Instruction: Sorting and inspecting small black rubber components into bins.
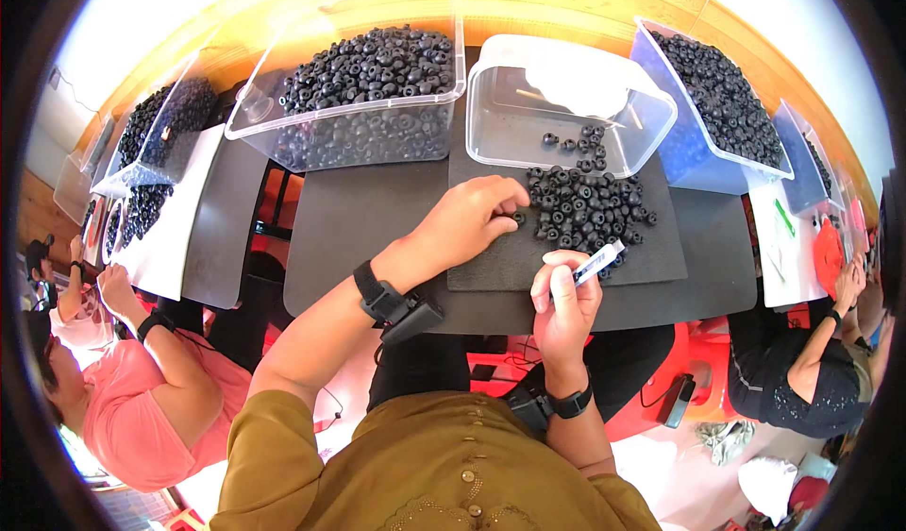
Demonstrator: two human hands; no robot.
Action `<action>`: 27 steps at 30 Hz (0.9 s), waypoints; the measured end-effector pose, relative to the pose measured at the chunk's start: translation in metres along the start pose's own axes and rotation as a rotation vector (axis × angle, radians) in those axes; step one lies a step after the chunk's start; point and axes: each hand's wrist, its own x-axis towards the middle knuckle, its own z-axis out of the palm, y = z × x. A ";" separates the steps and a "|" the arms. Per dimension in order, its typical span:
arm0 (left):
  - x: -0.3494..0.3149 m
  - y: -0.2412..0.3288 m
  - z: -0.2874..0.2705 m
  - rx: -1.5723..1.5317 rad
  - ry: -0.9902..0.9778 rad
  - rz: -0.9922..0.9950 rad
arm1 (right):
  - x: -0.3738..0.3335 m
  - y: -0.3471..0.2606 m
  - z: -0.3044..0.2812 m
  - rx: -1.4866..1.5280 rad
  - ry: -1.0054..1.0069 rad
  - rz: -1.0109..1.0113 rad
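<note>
My left hand (467, 218) is curled at the left side of a pile of round black beads (590, 205), each with a hole through it. A single black bead (518, 218) shows between its thumb and forefinger. In front of the pile, my right hand (564, 304) is closed around a slim white and blue pen-shaped tool (598, 263), which tilts up to the right with its pale tip over the beads. Whether it is a cutter or a marker I cannot tell. The pile lies on a dark square mat (491, 267) on the black table (349, 229).
Behind the pile, a clear tub (571, 168) holds a few beads. Full bead tubs stand at its left (344, 139) and right (708, 168). A person in pink (156, 399) sits to my left, another in black (802, 380) to my right, beside a red stool (661, 380).
</note>
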 end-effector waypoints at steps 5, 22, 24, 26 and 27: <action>0.004 -0.010 0.004 0.311 0.025 0.299 | 0.000 0.000 0.000 -0.018 -0.001 -0.005; -0.083 0.017 -0.012 -1.469 -0.011 -0.273 | -0.004 -0.002 0.008 -0.536 -0.218 -0.076; -0.085 0.013 -0.012 -1.462 -0.006 -0.281 | -0.003 -0.002 0.011 -0.577 -0.244 -0.122; -0.086 0.013 -0.014 -1.454 0.000 -0.288 | -0.002 -0.004 0.015 -0.617 -0.271 -0.169; -0.087 0.016 -0.014 -1.439 0.014 -0.291 | -0.001 -0.008 0.017 -0.637 -0.294 -0.191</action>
